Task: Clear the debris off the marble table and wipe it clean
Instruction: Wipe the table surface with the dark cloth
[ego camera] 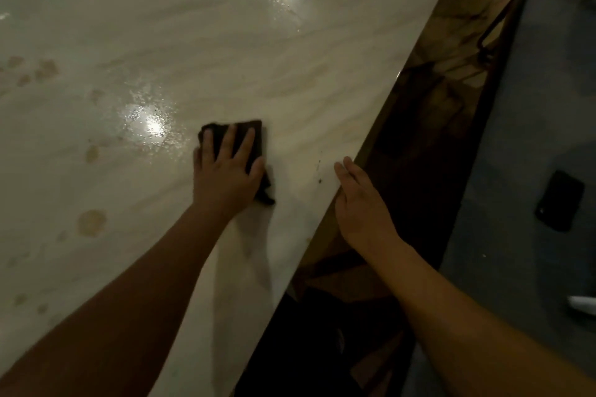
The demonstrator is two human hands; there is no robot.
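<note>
The marble table carries a dark cloth, brown stains and droplets.

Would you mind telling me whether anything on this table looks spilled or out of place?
Yes: brownish stains blotch the table left of the cloth, and dark specks sit by its edge.

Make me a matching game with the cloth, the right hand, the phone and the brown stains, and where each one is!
Things
1. cloth
2. right hand
3. phone
4. brown stains

Places
A. on the grey surface beside the table
B. on the marble, left of the cloth
C. under the flat left hand
D. at the table's edge

Pairs: 1-C, 2-D, 3-A, 4-B
</note>
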